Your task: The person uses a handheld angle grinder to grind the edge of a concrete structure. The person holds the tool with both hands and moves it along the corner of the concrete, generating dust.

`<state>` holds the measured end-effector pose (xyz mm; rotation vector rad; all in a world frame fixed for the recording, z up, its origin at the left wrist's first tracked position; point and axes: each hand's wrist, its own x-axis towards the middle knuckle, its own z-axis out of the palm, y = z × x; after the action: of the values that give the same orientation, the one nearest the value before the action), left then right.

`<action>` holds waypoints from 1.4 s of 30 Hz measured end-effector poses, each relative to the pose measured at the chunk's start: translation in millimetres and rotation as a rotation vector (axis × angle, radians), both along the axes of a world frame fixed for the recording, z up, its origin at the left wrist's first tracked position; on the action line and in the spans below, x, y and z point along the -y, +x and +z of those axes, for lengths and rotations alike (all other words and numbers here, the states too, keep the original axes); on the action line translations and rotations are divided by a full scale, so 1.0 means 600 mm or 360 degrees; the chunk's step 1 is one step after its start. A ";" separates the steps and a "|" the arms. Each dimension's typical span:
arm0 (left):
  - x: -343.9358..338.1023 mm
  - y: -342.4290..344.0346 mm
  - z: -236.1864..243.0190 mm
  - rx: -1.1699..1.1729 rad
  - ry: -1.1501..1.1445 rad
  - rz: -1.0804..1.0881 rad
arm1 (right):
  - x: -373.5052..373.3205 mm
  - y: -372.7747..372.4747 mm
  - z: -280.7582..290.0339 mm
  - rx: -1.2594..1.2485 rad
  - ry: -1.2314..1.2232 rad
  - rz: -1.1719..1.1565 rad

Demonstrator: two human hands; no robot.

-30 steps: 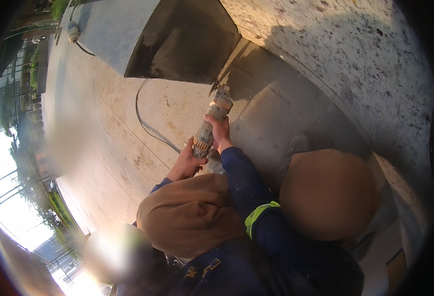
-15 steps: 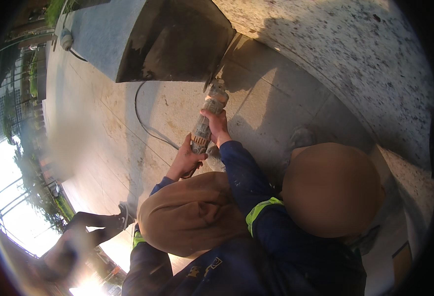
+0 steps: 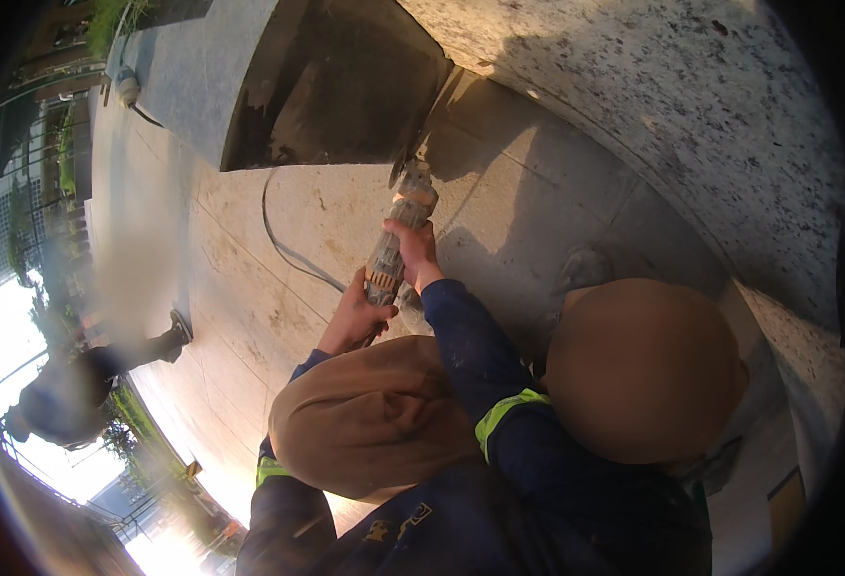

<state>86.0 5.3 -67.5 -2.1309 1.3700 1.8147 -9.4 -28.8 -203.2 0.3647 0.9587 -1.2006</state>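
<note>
Both my hands are wrapped round a dusty grey and orange angle grinder. My right hand grips its body towards the head, while my left hand holds the rear end. The thin disc stands edge-on beside the lower corner of a dark stone block. I cannot tell whether the disc touches the stone. My fingers are partly hidden by the tool.
A speckled granite wall curves along the right. A cord loops over the paved floor, and a cable connector lies at the upper left. My brown-clad knees are bent up close. Another person walks at the left.
The view has shifted slightly, and the grinder appears a little lower and further left, still in both hands. The walking person has moved up and left in the picture.
</note>
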 end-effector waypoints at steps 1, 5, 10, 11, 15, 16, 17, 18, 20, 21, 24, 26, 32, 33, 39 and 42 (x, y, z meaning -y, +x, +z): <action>-0.002 -0.003 0.002 0.0013 -0.0012 0.0007 | -0.001 0.003 0.002 -0.0002 -0.0010 -0.0014; 0.006 0.011 0.000 -0.0006 0.0009 0.0011 | 0.002 -0.001 0.014 0.0002 -0.0024 -0.0039; 0.015 0.003 0.005 0.0024 0.0082 -0.0003 | 0.006 -0.006 0.013 0.0040 0.0010 -0.0012; 0.013 0.003 0.005 0.0036 0.0065 -0.0022 | 0.004 -0.006 0.014 0.0057 0.0019 -0.0012; 0.011 0.005 0.012 0.0040 0.0032 -0.0007 | 0.002 0.002 0.014 0.0047 -0.0001 -0.0042; 0.011 0.004 0.013 0.0025 0.0034 0.0019 | 0.004 0.001 0.012 0.0031 -0.0017 -0.0049; 0.013 0.001 0.013 0.0025 0.0035 0.0003 | 0.007 0.000 0.010 0.0015 -0.0032 -0.0056; 0.020 -0.003 0.012 0.0024 0.0032 -0.0015 | 0.011 -0.003 0.009 0.0010 -0.0024 -0.0054; 0.023 -0.005 0.012 0.0010 0.0041 -0.0026 | 0.015 -0.008 0.009 0.0000 -0.0008 -0.0049; 0.023 -0.005 0.011 -0.0002 0.0048 -0.0018 | 0.014 -0.009 0.008 0.0036 0.0001 -0.0038; 0.018 -0.010 0.018 0.0016 0.0066 -0.0003 | 0.009 -0.009 0.011 0.0094 0.0027 -0.0001; 0.016 -0.012 0.020 0.0033 0.0065 -0.0001 | 0.005 -0.006 0.015 0.0067 0.0039 0.0030; 0.020 -0.009 0.013 -0.0010 0.0049 0.0002 | 0.015 -0.010 0.009 -0.0007 -0.0022 -0.0030; 0.022 -0.010 0.012 -0.0023 0.0056 0.0015 | 0.017 -0.010 0.007 0.0003 -0.0001 -0.0038; 0.022 -0.019 0.012 -0.0024 0.0062 0.0016 | 0.016 -0.008 0.003 0.0025 0.0041 -0.0068; 0.026 -0.016 0.009 -0.0032 0.0051 -0.0015 | 0.020 -0.011 0.000 0.0016 0.0006 -0.0089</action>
<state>76.2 -10.4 -62.2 -2.0930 1.3436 1.8466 -16.1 -41.0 -203.2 0.4025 0.9477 -1.2467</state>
